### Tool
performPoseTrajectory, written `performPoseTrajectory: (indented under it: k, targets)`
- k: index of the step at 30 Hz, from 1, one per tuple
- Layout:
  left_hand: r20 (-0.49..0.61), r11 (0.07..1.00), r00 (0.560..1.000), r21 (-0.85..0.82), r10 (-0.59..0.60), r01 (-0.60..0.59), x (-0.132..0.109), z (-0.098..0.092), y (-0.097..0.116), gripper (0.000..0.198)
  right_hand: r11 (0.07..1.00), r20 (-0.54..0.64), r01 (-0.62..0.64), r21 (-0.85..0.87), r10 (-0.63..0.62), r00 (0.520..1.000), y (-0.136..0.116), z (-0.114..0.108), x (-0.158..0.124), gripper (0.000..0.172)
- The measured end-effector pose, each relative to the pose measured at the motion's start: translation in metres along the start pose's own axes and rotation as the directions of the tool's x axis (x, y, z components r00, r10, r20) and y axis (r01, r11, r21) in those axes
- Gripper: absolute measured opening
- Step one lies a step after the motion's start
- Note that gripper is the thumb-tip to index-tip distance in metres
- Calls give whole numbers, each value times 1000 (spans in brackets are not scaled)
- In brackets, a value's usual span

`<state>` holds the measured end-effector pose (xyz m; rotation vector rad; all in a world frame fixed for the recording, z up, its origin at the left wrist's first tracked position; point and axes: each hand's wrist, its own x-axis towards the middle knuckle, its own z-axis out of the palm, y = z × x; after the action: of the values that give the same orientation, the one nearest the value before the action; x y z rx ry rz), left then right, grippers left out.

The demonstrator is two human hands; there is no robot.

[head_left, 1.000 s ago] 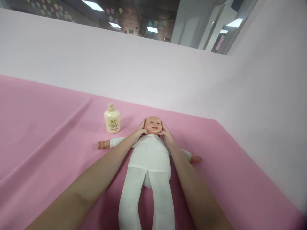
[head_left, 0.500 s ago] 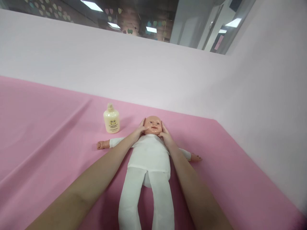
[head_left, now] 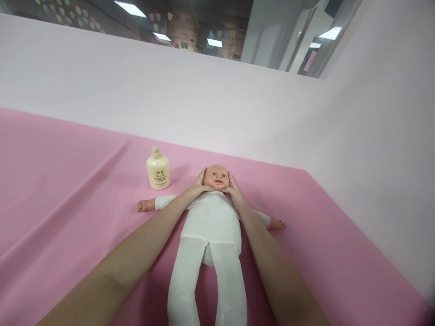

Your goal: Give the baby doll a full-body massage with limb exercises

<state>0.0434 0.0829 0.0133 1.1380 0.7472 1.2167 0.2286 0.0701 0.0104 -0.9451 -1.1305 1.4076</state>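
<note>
A baby doll (head_left: 212, 217) with a white cloth body lies on its back, arms spread to both sides and legs toward me. My left hand (head_left: 201, 183) cups the left side of its head, the thumb lying along the jaw below the chin. On the opposite side, my right hand (head_left: 234, 188) holds the head the same way, its thumb near the chin. The fingers of both hands run up beside the head and are partly hidden behind it.
A cream pump bottle (head_left: 158, 170) stands upright beyond the doll's arm on the left. Pink cloth (head_left: 84, 181) with a long crease covers the surface. A white wall (head_left: 170, 99) with a window or mirror (head_left: 190, 27) rises behind, and the wall continues at right.
My left thumb has slid from the doll's cheek down to below its chin. My right hand has barely moved, and the doll and bottle stay in place.
</note>
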Motion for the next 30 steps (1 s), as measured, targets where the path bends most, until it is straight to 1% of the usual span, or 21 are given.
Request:
performPoseTrajectory:
  k: [2, 4, 6, 8, 11, 14, 17, 19, 21, 23, 25, 30]
  targets:
    - [5, 995, 1000, -95, -29, 30, -2, 2, 1, 113, 997, -22, -29, 72, 30, 999, -4, 4, -1, 111]
    - [15, 984, 997, -162, -77, 78, -2, 3, 2, 113, 993, -44, -26, 115, 31, 999, -10, 6, -3, 105]
    - [14, 976, 994, -189, -109, 110, 0, 4, 3, 115, 991, -69, -13, 136, 22, 997, -15, 8, -6, 97]
    - [2, 975, 994, -197, -108, 106, 2, 3, 3, 115, 988, -80, -6, 154, 19, 997, -17, 8, -7, 93]
    - [4, 975, 996, -201, -94, 93, 5, 2, 2, 113, 989, -54, -6, 149, 14, 998, -13, 5, -5, 97]
    - [31, 981, 996, -173, -84, 88, 3, 0, 0, 112, 995, -28, 11, 104, -8, 1000, -4, 1, -1, 106]
    - [42, 996, 999, -80, -31, 34, 2, -3, -2, 115, 1000, -3, 20, 5, -20, 1000, 3, -4, 2, 117]
    - [29, 1000, 1000, -3, 6, -6, 2, -5, -3, 123, 997, 19, 26, -68, -25, 1000, 4, -6, 2, 123]
    - [33, 998, 999, 53, 15, -17, 3, -6, -4, 132, 993, 29, 40, -108, -37, 999, 3, -7, 2, 127]
    - [47, 997, 999, 83, 5, -9, 4, -7, -4, 137, 991, 31, 45, -124, -41, 999, 2, -8, 2, 127]
    - [39, 996, 999, 92, 7, -10, 5, -7, -5, 136, 992, 15, 35, -119, -34, 999, 2, -7, 3, 123]
    - [23, 999, 1000, 28, 19, -19, 2, -5, -5, 119, 1000, -41, 12, 3, -12, 999, 5, -5, 6, 111]
